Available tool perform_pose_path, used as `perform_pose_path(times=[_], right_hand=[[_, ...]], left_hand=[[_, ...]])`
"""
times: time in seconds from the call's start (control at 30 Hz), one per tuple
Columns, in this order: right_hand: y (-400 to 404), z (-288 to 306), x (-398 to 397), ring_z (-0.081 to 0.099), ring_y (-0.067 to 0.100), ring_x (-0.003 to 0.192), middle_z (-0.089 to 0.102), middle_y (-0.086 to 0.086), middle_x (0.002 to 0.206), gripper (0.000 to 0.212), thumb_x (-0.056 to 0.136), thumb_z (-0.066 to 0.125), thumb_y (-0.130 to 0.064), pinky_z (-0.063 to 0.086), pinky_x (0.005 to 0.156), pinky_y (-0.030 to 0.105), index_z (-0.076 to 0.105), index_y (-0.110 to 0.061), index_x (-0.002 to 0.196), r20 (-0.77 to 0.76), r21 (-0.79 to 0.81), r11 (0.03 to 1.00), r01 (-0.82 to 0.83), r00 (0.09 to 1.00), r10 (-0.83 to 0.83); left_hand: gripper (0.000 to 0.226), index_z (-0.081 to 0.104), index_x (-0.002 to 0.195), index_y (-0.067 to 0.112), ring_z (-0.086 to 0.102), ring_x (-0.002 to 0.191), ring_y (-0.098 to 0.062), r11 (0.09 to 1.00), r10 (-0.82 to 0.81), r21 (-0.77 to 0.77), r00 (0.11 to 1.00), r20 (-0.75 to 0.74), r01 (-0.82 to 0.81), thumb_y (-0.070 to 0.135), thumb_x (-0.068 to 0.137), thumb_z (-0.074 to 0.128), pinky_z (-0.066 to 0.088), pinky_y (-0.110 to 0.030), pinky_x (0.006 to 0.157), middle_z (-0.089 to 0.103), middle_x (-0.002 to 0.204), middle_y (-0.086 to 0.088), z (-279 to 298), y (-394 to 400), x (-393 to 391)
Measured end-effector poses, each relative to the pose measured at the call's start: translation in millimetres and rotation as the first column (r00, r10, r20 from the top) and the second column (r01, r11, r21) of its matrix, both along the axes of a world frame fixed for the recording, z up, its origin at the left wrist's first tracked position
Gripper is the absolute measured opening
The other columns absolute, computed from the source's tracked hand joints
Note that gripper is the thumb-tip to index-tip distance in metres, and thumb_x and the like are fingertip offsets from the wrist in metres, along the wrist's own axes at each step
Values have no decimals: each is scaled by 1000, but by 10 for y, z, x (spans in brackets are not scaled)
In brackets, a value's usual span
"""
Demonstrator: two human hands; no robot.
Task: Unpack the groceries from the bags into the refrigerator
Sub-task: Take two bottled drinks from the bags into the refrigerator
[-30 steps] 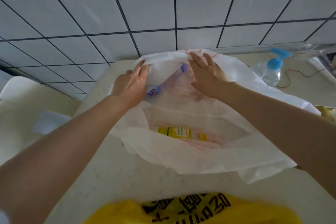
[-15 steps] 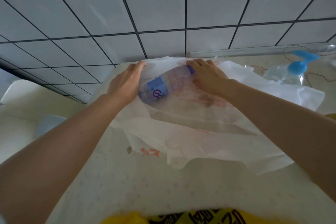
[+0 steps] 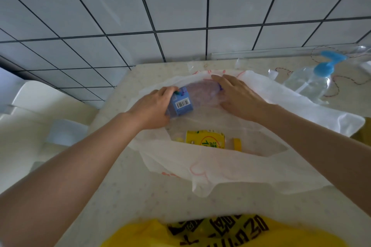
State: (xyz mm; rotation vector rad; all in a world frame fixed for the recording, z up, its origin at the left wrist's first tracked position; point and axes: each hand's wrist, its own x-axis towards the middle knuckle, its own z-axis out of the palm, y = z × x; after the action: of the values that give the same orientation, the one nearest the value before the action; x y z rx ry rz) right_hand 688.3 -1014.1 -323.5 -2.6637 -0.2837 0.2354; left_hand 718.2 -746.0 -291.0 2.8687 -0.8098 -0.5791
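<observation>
A white plastic bag (image 3: pixel 236 164) lies open on the pale counter (image 3: pixel 140 196). At its far rim a clear water bottle (image 3: pixel 192 100) with a blue label lies on its side. My left hand (image 3: pixel 152 108) grips the bottle's labelled end. My right hand (image 3: pixel 239 96) holds its cap end together with the bag's far edge. Deeper in the bag lies a yellow-labelled bottle (image 3: pixel 206 140) with a yellow cap.
A yellow bag (image 3: pixel 210 232) with black print sits at the near edge. A clear pump bottle (image 3: pixel 313 80) with a blue head stands at the right. A tiled wall (image 3: pixel 180 10) backs the counter. White objects (image 3: pixel 46 110) lie left of the counter's edge.
The water bottle has turned so its barcode faces up, and my left hand now wraps its end. The bag's mouth has opened, showing the yellow-labelled bottle again.
</observation>
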Motion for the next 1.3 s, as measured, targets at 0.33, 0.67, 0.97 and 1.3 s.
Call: perform_pose_path(times=[0.33,0.67,0.97,1.3], right_hand=[[-20,367,-1025,55,32,111,58,13,120,52,81,71,-36,45,95,38,58,-7,121,71,-106,985,-138,987,146],[8,140,-1084,51,23,105,54,2,112,47,89,51,-54,44,91,40,54,-19,121,-279,-205,959,-193,951,132],[-159,664,-1096,57,15,93,59,-7,101,26,85,61,-44,45,80,25,59,-21,99,-36,116,990,-85,995,90],[-20,1092,-1315,57,-3,87,53,-22,97,24,89,62,-30,46,76,9,51,-21,109,49,400,916,-4,999,-17]], left_hand=[[87,29,144,27,48,115,-34,989,-10,151,996,87,-3,63,73,65,45,-42,92,43,134,-5,-83,-443,-197],[73,41,127,18,51,110,-33,981,66,172,987,149,-92,52,70,71,45,-40,81,51,122,-6,-95,-633,-196],[60,52,103,12,56,99,-36,981,176,-109,968,178,-158,46,63,78,44,-39,79,60,105,-10,-54,-513,-342],[61,52,90,8,54,70,-23,774,364,-562,931,19,-291,38,50,89,26,-22,54,60,79,-7,222,-396,-785]])
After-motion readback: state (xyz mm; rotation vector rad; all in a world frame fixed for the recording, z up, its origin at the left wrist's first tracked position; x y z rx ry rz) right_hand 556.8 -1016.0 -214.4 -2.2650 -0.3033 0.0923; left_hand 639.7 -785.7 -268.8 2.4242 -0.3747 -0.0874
